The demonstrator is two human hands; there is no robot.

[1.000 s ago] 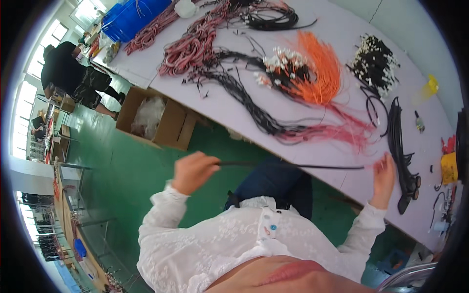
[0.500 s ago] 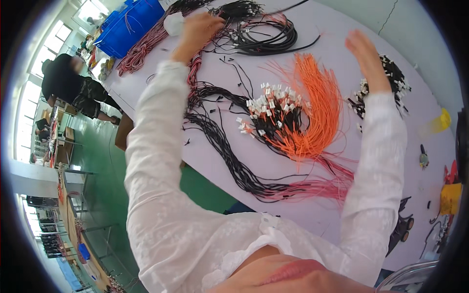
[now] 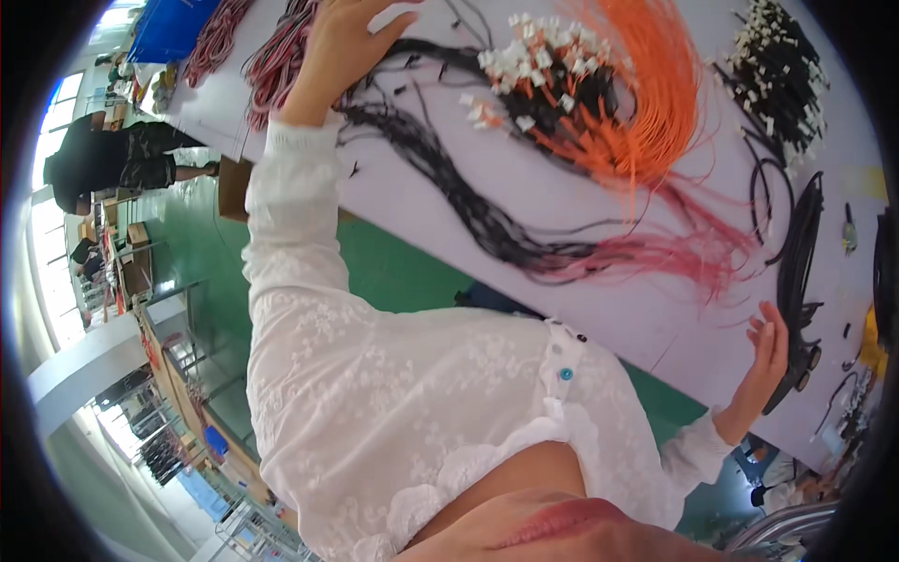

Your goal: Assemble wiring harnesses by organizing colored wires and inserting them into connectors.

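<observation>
At the top edge of the head view my left hand (image 3: 345,51) reaches over the table, its thumb apart from fingers partly cut off by the frame; nothing shows in it. Beneath and beside it runs a bundle of black wires (image 3: 449,183), which passes into pink-red wires (image 3: 655,255). My right hand (image 3: 763,365) is low at the right, near the table edge, fingers loosely spread and holding nothing visible. Just beyond it lies a long black cable bundle (image 3: 798,272). A curved bundle of orange wires (image 3: 660,112) with white connectors (image 3: 543,61) lies between the hands, farther back.
A pile of black wires with white connectors (image 3: 773,80) lies at the far right. Red-and-black cable coils (image 3: 217,37) and a blue bin (image 3: 169,30) are at the far left. Beyond the table, a person (image 3: 112,155) in dark clothes stands on the green floor (image 3: 393,262).
My right hand has come back from the far right to the near table edge. The view has shifted, so the wires sit higher in it. My left hand remains at the far left.
</observation>
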